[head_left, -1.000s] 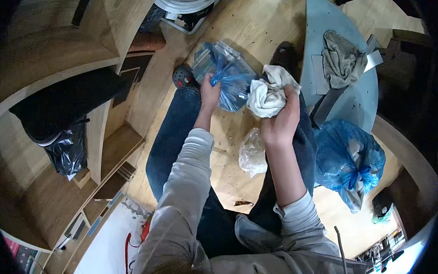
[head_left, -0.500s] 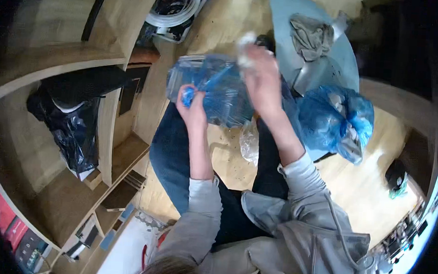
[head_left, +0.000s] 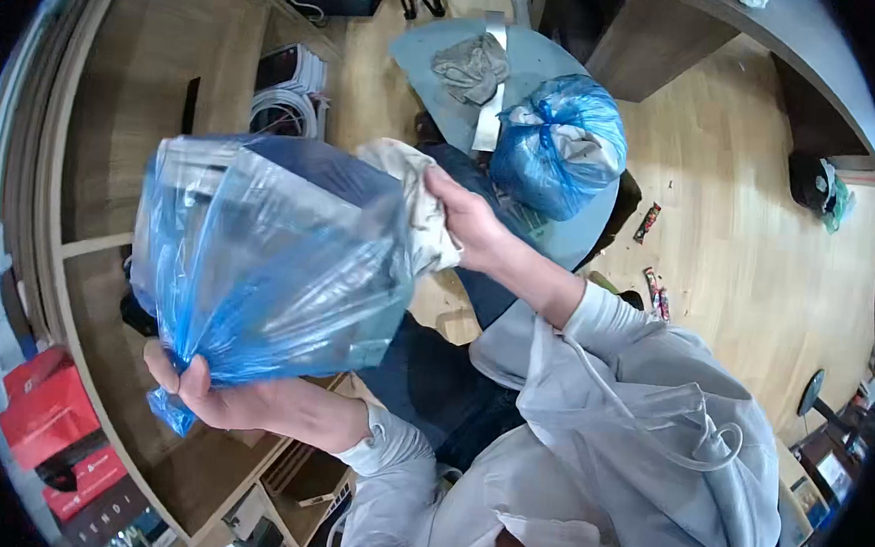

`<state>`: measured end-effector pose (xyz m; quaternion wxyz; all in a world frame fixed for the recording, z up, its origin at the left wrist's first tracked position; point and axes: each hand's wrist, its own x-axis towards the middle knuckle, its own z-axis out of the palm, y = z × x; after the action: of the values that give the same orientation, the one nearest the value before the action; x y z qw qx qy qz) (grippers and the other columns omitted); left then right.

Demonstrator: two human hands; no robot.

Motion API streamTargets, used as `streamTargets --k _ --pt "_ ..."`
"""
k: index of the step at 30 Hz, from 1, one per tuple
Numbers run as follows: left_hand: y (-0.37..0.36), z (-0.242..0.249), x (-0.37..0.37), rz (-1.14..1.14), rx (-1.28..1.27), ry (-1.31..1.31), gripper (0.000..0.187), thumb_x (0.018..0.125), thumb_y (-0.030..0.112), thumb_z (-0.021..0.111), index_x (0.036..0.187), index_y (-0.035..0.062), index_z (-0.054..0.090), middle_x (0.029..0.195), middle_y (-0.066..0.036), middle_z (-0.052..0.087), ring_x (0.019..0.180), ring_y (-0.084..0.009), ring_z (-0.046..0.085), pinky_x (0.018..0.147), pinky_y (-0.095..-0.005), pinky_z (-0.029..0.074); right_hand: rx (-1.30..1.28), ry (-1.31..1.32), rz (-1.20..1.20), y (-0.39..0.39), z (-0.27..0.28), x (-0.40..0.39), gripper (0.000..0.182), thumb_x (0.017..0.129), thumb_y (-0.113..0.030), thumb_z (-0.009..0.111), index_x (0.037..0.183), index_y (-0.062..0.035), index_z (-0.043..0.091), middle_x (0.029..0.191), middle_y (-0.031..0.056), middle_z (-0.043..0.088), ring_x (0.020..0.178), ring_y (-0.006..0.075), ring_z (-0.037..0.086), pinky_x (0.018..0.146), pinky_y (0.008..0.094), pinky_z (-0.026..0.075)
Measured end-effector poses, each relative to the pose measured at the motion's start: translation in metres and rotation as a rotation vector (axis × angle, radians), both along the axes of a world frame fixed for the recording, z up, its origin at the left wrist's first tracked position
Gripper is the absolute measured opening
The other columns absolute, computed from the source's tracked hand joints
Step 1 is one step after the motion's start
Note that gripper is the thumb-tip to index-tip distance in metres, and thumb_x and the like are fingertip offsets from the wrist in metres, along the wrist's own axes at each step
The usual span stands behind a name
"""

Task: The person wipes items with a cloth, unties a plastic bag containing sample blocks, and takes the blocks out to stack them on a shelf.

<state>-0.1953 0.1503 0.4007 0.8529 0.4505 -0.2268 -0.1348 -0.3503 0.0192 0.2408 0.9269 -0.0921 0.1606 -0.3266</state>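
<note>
Left hand (head_left: 215, 397) has the twisted neck of the blue bag (head_left: 278, 254) pinched between thumb and fingers. Right hand (head_left: 473, 221) is curled round a whitish cloth (head_left: 417, 197) against the bag's far side. Bag's up in the air by the wooden shelving (head_left: 99, 245). Looks fairly light tbh, slippery thin film, stiff boxy stuff inside; I'd grab the neck and support the side.
</note>
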Motion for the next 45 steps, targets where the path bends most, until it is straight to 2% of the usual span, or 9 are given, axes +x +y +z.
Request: streamTargets --k 5,16,19,26,31,34,36,43,45 --pt "0.031 0.033 -0.024 -0.632 -0.511 -0.161 0.024 0.064 -0.003 0.053 0.078 0.0158 0.046 0.078 -0.006 0.053 0.079 -0.0224 0.053 0.072 -0.0369 0.046 -0.142 -0.2 0.122 0.031 0.05 0.027 0.039 0.093 -0.021 0.044 0.129 -0.0069 0.041 0.119 0.0064 0.051 0.103 0.0143 0.052 0.086 0.0269 0.044" --pt "0.048 -0.015 -0.034 -0.299 -0.561 0.24 0.016 0.068 0.005 0.052 0.074 0.0147 0.042 0.074 -0.002 0.05 0.072 -0.0176 0.05 0.066 -0.0298 0.042 -0.75 0.124 0.378 0.078 0.038 -0.029 0.045 0.091 -0.014 0.046 0.134 -0.0077 0.035 0.13 0.0088 0.043 0.116 0.0168 0.044 0.098 0.0303 0.036" --pt "0.041 -0.026 -0.04 -0.206 -0.098 0.154 0.014 0.071 0.003 0.055 0.077 0.0116 0.045 0.077 -0.002 0.053 0.076 -0.0164 0.05 0.073 -0.0274 0.042 -0.775 0.15 0.368 0.082 0.016 -0.04 0.045 0.091 -0.013 0.046 0.134 -0.0074 0.034 0.13 0.0094 0.043 0.116 0.0178 0.044 0.098 0.0308 0.036" --pt "0.02 -0.033 -0.047 -0.056 0.923 -0.958 0.037 0.078 0.001 0.061 0.114 0.0073 0.052 0.107 -0.009 0.053 0.092 -0.019 0.051 0.084 -0.0286 0.039 -0.546 0.064 0.181 0.068 -0.025 -0.037 0.046 0.089 -0.012 0.048 0.133 -0.0056 0.034 0.128 0.0128 0.044 0.115 0.0222 0.045 0.097 0.0332 0.037" --pt "0.025 -0.106 -0.02 0.115 0.67 -0.594 0.041 0.084 0.012 0.059 0.123 0.0084 0.046 0.117 -0.004 0.047 0.097 -0.0164 0.05 0.085 -0.0267 0.04 -0.515 0.109 0.191 0.046 -0.018 -0.021 0.047 0.089 -0.014 0.048 0.132 -0.0041 0.034 0.128 0.0155 0.044 0.116 0.0255 0.044 0.098 0.0351 0.036" --pt "0.044 -0.142 -0.02 -0.478 -0.092 0.525 0.052 0.091 0.038 0.045 0.132 0.0061 0.036 0.133 -0.013 0.038 0.11 -0.0245 0.047 0.097 -0.0351 0.036 -0.622 0.243 0.265 0.038 0.022 0.017 0.049 0.089 -0.019 0.048 0.133 -0.0026 0.033 0.129 0.0181 0.043 0.118 0.0282 0.042 0.099 0.0369 0.033" --pt "0.05 -0.135 -0.036 -0.396 -0.048 0.489 0.051 0.092 0.037 0.043 0.132 0.0068 0.035 0.133 -0.012 0.039 0.112 -0.0232 0.046 0.096 -0.0341 0.037 -1.327 0.695 -0.059 0.041 0.062 0.044 0.044 0.091 -0.017 0.046 0.131 -0.0016 0.038 0.128 0.021 0.044 0.124 0.0289 0.038 0.102 0.0354 0.03" --pt "0.063 -0.156 -0.013 -0.242 0.027 0.558 0.064 0.09 0.051 0.035 0.138 0.01 0.025 0.139 -0.01 0.032 0.127 -0.0263 0.032 0.105 -0.0391 0.028 -1.695 0.986 0.136 0.065 0.086 0.099 0.043 0.089 -0.018 0.049 0.131 -0.0121 0.041 0.132 0.021 0.039 0.128 0.038 0.028 0.103 0.0511 0.021" --pt "0.06 -0.153 0.003 -0.159 0.037 0.653 0.055 0.093 0.045 0.036 0.134 0.0078 0.031 0.129 -0.01 0.043 0.116 -0.0219 0.044 0.097 -0.0341 0.039 -1.756 1.042 0.162 0.07 0.077 0.117 0.044 0.088 -0.018 0.05 0.131 -0.0147 0.042 0.133 0.0202 0.038 0.128 0.0397 0.027 0.102 0.0542 0.02"
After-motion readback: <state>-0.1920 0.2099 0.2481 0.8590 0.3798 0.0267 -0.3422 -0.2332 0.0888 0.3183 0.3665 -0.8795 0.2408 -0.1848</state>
